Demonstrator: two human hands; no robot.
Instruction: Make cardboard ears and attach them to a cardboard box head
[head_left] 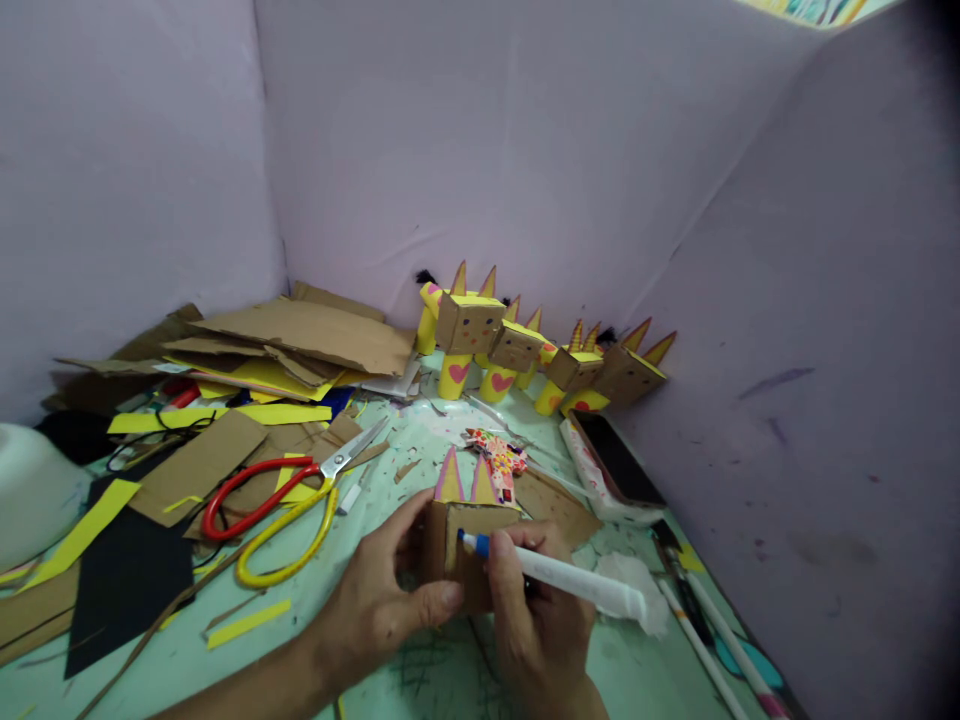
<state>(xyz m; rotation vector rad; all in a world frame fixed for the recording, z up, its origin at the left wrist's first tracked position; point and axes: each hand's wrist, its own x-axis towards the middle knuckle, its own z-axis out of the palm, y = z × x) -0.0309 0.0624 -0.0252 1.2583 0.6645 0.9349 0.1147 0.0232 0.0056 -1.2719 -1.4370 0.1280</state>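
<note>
A small brown cardboard box (480, 518) with two pointed yellow ears edged in purple stands upright at the lower middle. My left hand (394, 590) grips it from the left, thumb across its front face. In my right hand (536, 610), at the box's right side, is a white marker (581, 580) with a blue end, its tip at the front face beside a small dark blue dot. Behind the box lies a floral-patterned piece (501, 458).
Red-and-yellow scissors (330, 478) lie open at left, among cardboard scraps (300, 330) and yellow strips. Several yellow-legged cardboard figures (471, 325) stand at the back wall. A dark-topped tray (615, 465) and brushes or pens (701, 640) lie at right.
</note>
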